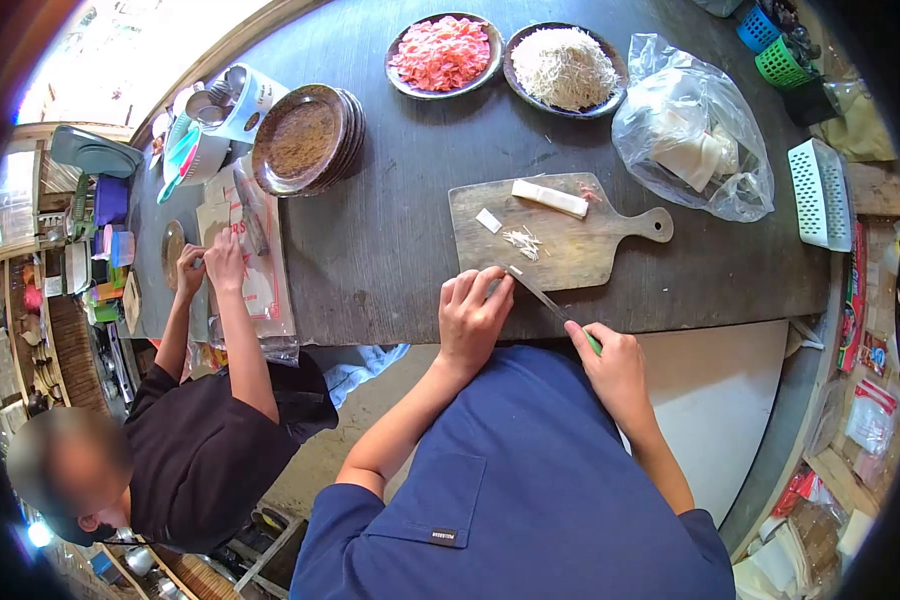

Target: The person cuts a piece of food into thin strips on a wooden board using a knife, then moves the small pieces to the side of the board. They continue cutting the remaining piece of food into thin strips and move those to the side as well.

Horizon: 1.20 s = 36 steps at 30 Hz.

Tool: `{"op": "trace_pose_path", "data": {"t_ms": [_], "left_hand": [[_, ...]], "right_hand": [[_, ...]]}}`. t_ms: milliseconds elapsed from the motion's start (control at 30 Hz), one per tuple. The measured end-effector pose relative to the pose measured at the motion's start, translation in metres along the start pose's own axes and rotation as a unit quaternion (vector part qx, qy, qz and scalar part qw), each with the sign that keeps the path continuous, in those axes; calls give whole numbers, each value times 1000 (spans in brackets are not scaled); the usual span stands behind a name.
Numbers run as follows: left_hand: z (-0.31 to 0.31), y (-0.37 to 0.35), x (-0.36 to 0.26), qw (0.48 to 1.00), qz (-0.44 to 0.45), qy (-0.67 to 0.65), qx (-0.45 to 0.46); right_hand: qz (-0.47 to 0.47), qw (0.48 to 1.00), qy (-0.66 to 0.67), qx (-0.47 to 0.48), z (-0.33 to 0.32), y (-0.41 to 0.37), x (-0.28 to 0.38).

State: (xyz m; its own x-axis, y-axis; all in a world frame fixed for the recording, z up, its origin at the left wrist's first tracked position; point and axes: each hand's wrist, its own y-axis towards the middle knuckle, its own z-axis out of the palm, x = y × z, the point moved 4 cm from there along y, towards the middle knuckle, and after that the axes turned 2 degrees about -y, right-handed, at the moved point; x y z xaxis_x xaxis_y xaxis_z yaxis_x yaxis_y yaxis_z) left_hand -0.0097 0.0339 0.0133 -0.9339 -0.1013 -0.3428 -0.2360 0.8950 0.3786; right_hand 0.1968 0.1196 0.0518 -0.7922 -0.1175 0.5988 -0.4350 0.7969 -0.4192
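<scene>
My right hand (615, 372) is wrapped round the green handle of a knife (542, 295), its blade slanting up and left over the near edge of a wooden cutting board (580, 250). Beside the blade tip, my left hand (473, 318) has its fingers curled in at the board's lower left corner; what they pinch is hidden. A small white piece shows at the tip. On the board lie a white block (550, 197), a flat white slice (488, 220), a small pile of thin white strips (523, 242) and some pink bits (589, 191).
Behind the board are a plate of pink shreds (444, 55), a plate of white strips (565, 68) and a plastic bag (692, 140) holding white blocks. Stacked brown plates (305, 140) stand left. Further left, a co-worker's hands (210, 265) work near another knife (251, 215).
</scene>
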Motion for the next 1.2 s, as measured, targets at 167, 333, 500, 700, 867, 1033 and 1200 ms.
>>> {"op": "trace_pose_path", "data": {"t_ms": [167, 333, 500, 700, 867, 1033, 1200], "left_hand": [[-2, 1, 0, 1000, 0, 9, -1], [1, 0, 1, 1000, 1, 12, -9], [-1, 1, 2, 1000, -4, 10, -10], [-3, 0, 1, 1000, -4, 15, -12], [-5, 3, -2, 1000, -5, 28, -9], [-4, -1, 0, 999, -5, 36, -9], [-3, -2, 0, 999, -11, 38, -7]], "right_hand": [[-6, 1000, -19, -2, -7, -1, 6], [-30, 998, -47, -10, -12, 4, 8], [-21, 999, -41, 11, -18, 7, 11], [-17, 999, -42, 18, -16, 10, 9], [-55, 997, 48, 10, 13, 37, 6], [2, 999, 11, 41, -9, 20, 7], [8, 999, -20, 48, -9, 19, 4]]}}
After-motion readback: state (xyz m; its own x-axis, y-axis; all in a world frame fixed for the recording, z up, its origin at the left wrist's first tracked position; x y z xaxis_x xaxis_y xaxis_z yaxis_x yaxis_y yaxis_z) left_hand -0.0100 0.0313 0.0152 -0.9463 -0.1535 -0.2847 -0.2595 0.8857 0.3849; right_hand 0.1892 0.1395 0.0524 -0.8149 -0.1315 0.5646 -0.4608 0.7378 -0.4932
